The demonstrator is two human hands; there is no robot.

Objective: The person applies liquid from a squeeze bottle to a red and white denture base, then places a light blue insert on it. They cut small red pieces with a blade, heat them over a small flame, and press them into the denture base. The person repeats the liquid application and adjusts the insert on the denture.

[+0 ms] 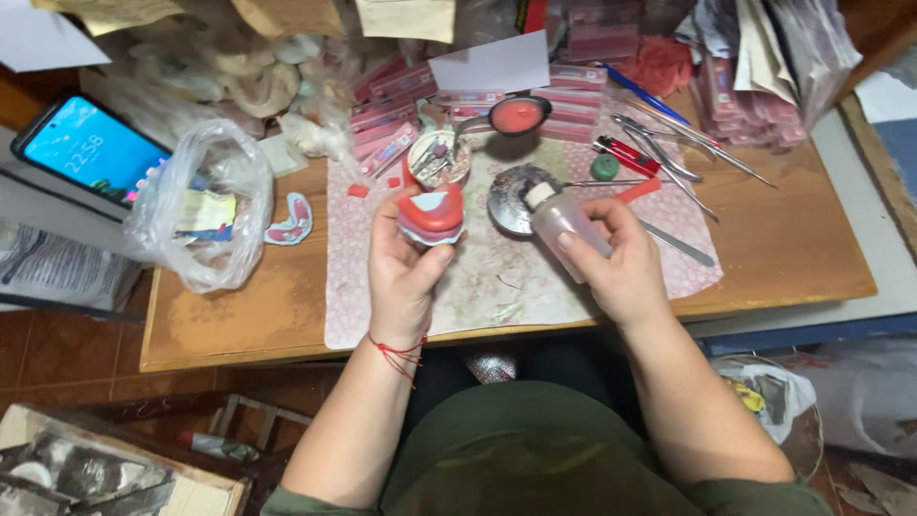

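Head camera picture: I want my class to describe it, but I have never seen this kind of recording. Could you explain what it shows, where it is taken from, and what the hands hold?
There is no machine here: a person wears one camera on the head, which looks down at their own two bare hands over a wooden table.

The left hand holds a red and white dental model with pale blue edging. The right hand holds a small translucent plastic bottle with a white cap, tilted toward a round metal dish.

Under the hands lies a pink patterned mat. Around it lie metal pliers, a red lighter, pink flat boxes, a clear plastic bag and a lit smartphone.
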